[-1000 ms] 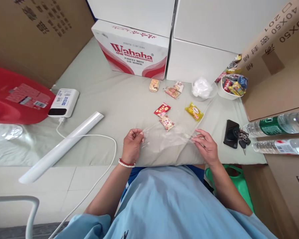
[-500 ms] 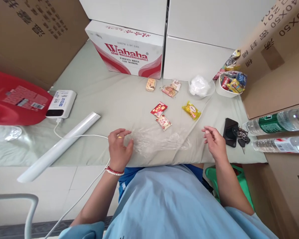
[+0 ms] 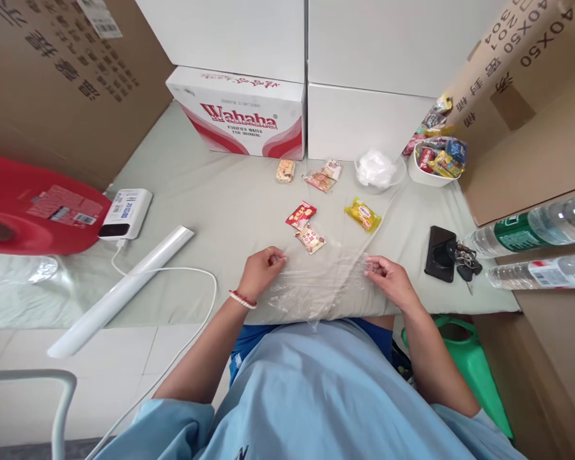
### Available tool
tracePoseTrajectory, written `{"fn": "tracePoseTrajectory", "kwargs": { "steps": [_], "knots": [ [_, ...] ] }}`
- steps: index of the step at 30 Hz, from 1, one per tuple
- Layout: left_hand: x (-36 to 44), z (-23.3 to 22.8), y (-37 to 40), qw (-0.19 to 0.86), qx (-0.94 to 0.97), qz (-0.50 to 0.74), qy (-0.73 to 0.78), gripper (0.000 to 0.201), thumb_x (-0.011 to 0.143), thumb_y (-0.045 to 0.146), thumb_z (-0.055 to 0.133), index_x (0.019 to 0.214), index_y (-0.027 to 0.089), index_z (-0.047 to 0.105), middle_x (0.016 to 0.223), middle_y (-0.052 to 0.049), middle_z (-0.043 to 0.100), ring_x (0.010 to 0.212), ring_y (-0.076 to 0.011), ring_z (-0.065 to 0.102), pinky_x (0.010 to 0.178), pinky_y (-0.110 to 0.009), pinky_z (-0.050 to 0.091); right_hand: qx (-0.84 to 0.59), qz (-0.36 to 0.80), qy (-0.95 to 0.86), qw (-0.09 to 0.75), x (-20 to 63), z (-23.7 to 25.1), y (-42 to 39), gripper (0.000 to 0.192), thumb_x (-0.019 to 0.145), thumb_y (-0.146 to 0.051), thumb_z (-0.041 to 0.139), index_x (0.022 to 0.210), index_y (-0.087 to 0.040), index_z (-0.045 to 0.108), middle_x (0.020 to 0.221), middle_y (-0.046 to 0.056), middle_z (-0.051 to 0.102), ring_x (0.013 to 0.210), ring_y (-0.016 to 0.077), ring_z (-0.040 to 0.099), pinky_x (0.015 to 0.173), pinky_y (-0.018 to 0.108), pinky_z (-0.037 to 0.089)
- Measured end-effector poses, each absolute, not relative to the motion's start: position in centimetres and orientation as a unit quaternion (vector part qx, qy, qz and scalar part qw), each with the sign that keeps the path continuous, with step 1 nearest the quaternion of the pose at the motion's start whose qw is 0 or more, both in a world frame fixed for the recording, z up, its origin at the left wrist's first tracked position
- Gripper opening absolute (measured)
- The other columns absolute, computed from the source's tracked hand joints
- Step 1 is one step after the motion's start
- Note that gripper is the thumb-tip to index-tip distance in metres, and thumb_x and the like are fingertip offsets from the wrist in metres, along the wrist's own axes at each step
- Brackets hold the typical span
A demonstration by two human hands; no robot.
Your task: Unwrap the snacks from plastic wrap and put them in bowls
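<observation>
A clear plastic bag (image 3: 319, 287) lies crumpled at the near edge of the grey-green table (image 3: 220, 204). My left hand (image 3: 263, 271) pinches the bag's left top corner. My right hand (image 3: 387, 281) pinches its right top corner. Just beyond the bag lie a small red-and-white snack packet (image 3: 310, 239) and a red snack packet (image 3: 300, 215). A yellow snack packet (image 3: 363, 214) lies further right. Three more wrapped snacks (image 3: 311, 174) sit near the boxes at the back.
A Wahaha carton (image 3: 242, 115) and white boxes stand at the back. A white bowl of sweets (image 3: 434, 163) and a crumpled white bag (image 3: 374, 168) are back right. Phone with keys (image 3: 443, 252) and two water bottles (image 3: 531, 252) lie right. White tube (image 3: 124, 287), power bank (image 3: 126, 213) and red container (image 3: 33, 207) are left.
Half a second ago both hands were off the bag, spread apart. Both have since come back in and taken hold of its top corners; the bag now hangs over the table edge.
</observation>
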State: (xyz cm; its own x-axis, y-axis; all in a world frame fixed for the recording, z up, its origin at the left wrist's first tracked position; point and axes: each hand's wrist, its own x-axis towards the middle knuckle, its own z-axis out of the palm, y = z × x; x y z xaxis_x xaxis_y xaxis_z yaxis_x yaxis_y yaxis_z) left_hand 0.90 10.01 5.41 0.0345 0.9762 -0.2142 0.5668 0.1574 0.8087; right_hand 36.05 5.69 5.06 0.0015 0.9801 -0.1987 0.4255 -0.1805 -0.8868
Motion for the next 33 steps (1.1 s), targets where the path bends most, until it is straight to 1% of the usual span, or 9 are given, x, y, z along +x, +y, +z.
{"fn": "tracePoseTrajectory", "kwargs": {
  "steps": [4, 8, 13, 15, 19, 23, 27, 30, 33],
  "knots": [
    [-0.6, 5.8, 8.0, 0.445, 0.471, 0.396, 0.650, 0.039, 0.077, 0.057, 0.072, 0.086, 0.019, 0.066, 0.068, 0.003, 0.059, 0.061, -0.0120, 0.049, 0.060, -0.025, 0.036, -0.623, 0.396, -0.592, 0.324, 37.1, 5.7, 7.1, 0.037, 0.083, -0.044, 0.072, 0.113, -0.021, 0.075, 0.088, 0.002, 0.068, 0.061, 0.0119, 0.050, 0.062, 0.027, 0.047],
    [-1.3, 5.0, 6.6, 0.424, 0.426, 0.420, 0.680, 0.042, 0.076, 0.057, 0.071, 0.093, 0.018, 0.066, 0.076, 0.001, 0.061, 0.065, -0.0134, 0.051, 0.064, -0.027, 0.043, -0.603, 0.293, -0.667, 0.324, 36.1, 6.6, 10.8, 0.032, 0.088, -0.040, 0.065, 0.112, -0.021, 0.075, 0.097, 0.006, 0.070, 0.063, 0.0141, 0.055, 0.071, 0.034, 0.054],
    [-0.3, 4.6, 4.4, 0.124, 0.492, 0.405, 0.761, 0.048, 0.085, 0.045, 0.066, 0.122, 0.015, 0.064, 0.117, -0.014, 0.063, 0.098, -0.0248, 0.063, 0.089, -0.042, 0.053, -0.534, 0.154, -0.757, 0.343, 32.4, 10.2, 11.5, 0.033, 0.099, -0.034, 0.056, 0.126, -0.023, 0.071, 0.125, 0.014, 0.065, 0.084, 0.0213, 0.065, 0.092, 0.046, 0.057],
    [0.4, 4.6, 3.9, 0.053, 0.589, 0.374, 0.715, 0.035, 0.093, 0.039, 0.059, 0.120, 0.017, 0.067, 0.123, -0.015, 0.065, 0.115, -0.0282, 0.062, 0.102, -0.047, 0.049, -0.438, 0.184, -0.831, 0.290, 30.9, 11.3, 9.8, 0.029, 0.101, -0.032, 0.056, 0.125, -0.027, 0.073, 0.124, 0.012, 0.068, 0.103, 0.0257, 0.065, 0.101, 0.048, 0.054],
    [0.3, 3.6, 4.4, 0.086, 0.755, 0.240, 0.604, 0.033, 0.102, 0.035, 0.049, 0.123, 0.022, 0.070, 0.138, -0.014, 0.067, 0.140, -0.0312, 0.053, 0.115, -0.052, 0.040, -0.291, 0.302, -0.900, 0.121, 30.7, 10.2, 5.9, 0.026, 0.099, -0.019, 0.057, 0.113, -0.027, 0.078, 0.129, 0.009, 0.070, 0.124, 0.0257, 0.060, 0.104, 0.044, 0.055],
    [-1.9, 1.9, 4.9, 0.101, 0.795, 0.152, 0.578, 0.047, 0.104, 0.038, 0.044, 0.147, 0.024, 0.057, 0.157, -0.014, 0.052, 0.148, -0.0326, 0.046, 0.122, -0.061, 0.027, -0.371, 0.370, -0.848, 0.081, 35.1, 8.6, 3.7, 0.027, 0.099, -0.018, 0.056, 0.107, -0.027, 0.080, 0.133, 0.008, 0.071, 0.128, 0.0235, 0.062, 0.106, 0.042, 0.055],
    [-3.3, 1.8, 4.1, 0.085, 0.801, 0.144, 0.574, 0.052, 0.105, 0.041, 0.042, 0.154, 0.025, 0.049, 0.164, -0.014, 0.043, 0.151, -0.0330, 0.042, 0.124, -0.063, 0.020, -0.450, 0.409, -0.791, 0.065, 38.0, 10.3, 5.0, 0.026, 0.101, -0.033, 0.057, 0.115, -0.030, 0.079, 0.121, 0.006, 0.076, 0.113, 0.0230, 0.071, 0.100, 0.041, 0.058],
    [-3.2, 2.0, 3.4, 0.081, 0.804, 0.143, 0.572, 0.053, 0.105, 0.042, 0.042, 0.155, 0.025, 0.047, 0.164, -0.014, 0.042, 0.151, -0.0341, 0.042, 0.123, -0.065, 0.018, -0.510, 0.366, -0.772, 0.099, 36.2, 11.7, 9.8, 0.029, 0.101, -0.039, 0.054, 0.115, -0.030, 0.078, 0.114, 0.004, 0.078, 0.105, 0.0238, 0.073, 0.097, 0.041, 0.058],
    [-2.9, 2.0, 2.9, 0.072, 0.806, 0.146, 0.570, 0.052, 0.105, 0.040, 0.044, 0.154, 0.025, 0.049, 0.164, -0.014, 0.043, 0.150, -0.0347, 0.043, 0.123, -0.067, 0.016, -0.554, 0.273, -0.778, 0.118, 32.0, 11.3, 17.3, 0.027, 0.098, -0.031, 0.055, 0.113, -0.026, 0.077, 0.116, 0.006, 0.077, 0.106, 0.0248, 0.072, 0.099, 0.040, 0.055]
  ]
}}
